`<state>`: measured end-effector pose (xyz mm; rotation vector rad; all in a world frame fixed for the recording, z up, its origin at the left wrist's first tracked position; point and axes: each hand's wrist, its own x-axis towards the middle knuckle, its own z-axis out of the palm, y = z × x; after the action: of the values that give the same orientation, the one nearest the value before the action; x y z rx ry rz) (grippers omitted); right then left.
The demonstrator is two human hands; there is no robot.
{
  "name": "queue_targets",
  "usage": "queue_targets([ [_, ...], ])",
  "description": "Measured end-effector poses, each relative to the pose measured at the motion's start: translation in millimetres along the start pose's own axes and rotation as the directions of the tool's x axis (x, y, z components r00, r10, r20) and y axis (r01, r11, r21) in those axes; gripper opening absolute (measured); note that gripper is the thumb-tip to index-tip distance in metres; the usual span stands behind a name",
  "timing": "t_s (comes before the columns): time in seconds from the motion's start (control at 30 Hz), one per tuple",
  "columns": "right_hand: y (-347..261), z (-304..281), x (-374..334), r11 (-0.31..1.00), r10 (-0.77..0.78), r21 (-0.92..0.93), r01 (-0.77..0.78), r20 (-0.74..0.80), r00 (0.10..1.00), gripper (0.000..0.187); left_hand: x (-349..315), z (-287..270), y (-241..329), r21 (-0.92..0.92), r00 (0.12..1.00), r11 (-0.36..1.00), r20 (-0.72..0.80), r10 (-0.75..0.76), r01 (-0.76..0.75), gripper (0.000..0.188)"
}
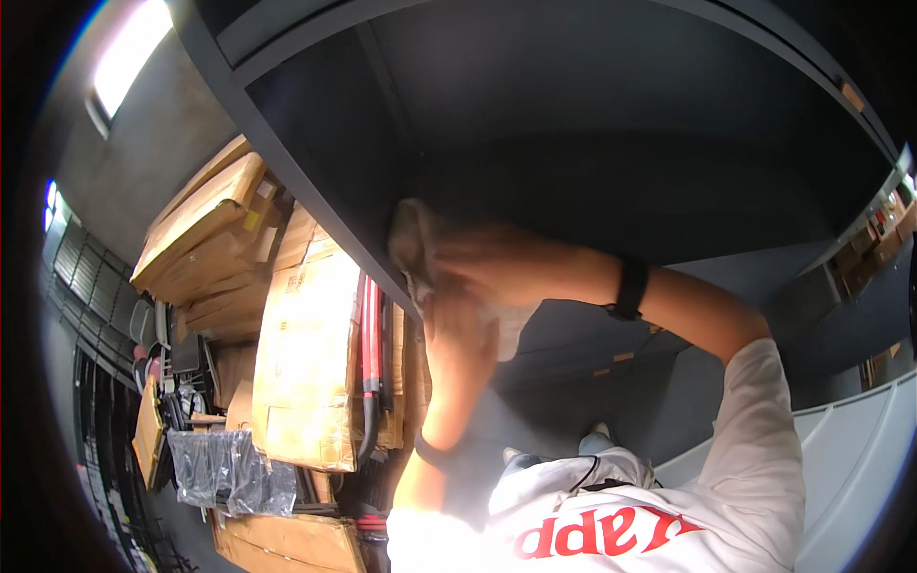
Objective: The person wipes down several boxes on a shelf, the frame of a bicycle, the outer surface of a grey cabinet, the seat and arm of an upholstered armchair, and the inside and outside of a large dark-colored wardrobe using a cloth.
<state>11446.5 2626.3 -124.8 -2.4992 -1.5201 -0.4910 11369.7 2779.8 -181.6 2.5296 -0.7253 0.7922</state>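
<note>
At the far left, stacked cardboard boxes (205, 239) lean against a grey wall, and below them a crumpled clear plastic sheet (229, 468) lies on the floor beside a tall flat carton (310, 363) standing on end. Red and black cables (371, 353) run down between that carton and the edge of the dark shelving unit (611, 124) that fills the upper middle of my view. My left hand (458, 334) comes up from the lower edge, a dark band around the wrist, and its fingers reach to the bottom of a pale cloth (413, 239); motion blur hides them, so I cannot tell whether they grip it or only rest against it. The cloth sits at the front lip of the shelf, near the unit's left upright, bunched into a lump whose long axis runs roughly up and down, the upper end pushed into the shelf's shadow and the lower end hanging toward my left hand. Just to its right my right hand (497, 263) is pressed on the cloth with fingers curled around it, holding it against the shelf surface. A black wristband (630, 286) circles that wrist, and my white sleeve (764, 430) follows down to the right. Farther right, small boxes (874, 244) sit on another rack.
</note>
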Motion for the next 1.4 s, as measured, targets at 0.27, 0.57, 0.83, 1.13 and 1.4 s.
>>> queue_targets([
  [0.27, 10.4, 20.5, 45.9, 0.983, 0.059, 0.142, -0.114, 0.344, 0.937, 0.034, 5.1, 4.2, -13.5, -0.037, 0.993, 0.994, -0.053, 0.104, -0.106, 0.055],
  [0.57, 34.4, -3.1, 76.5, 0.859, 0.222, 0.225, -0.460, 0.646, 0.731, 0.041, 35.4, 9.7, -11.4, -0.173, 0.996, 0.983, -0.061, -0.072, 0.060, 0.052],
  [0.83, 76.8, 17.5, 79.4, 0.864, 0.285, 0.161, -0.477, 0.624, 0.727, 0.054, 51.5, 28.4, -6.6, -0.060, 0.999, 0.998, -0.043, -0.020, 0.017, 0.047],
  [1.13, 112.4, -28.1, 98.5, 0.651, 0.583, 0.235, -0.722, 0.455, 0.673, 0.043, 68.4, 33.9, 2.0, 0.049, 0.996, 0.995, 0.008, -0.089, 0.088, 0.052],
  [1.4, 182.1, 33.8, 103.5, 0.899, 0.355, 0.152, -0.412, 0.298, 0.886, 0.037, 81.1, 50.0, 10.4, 0.162, 0.977, 0.965, 0.030, -0.213, 0.206, 0.058],
])
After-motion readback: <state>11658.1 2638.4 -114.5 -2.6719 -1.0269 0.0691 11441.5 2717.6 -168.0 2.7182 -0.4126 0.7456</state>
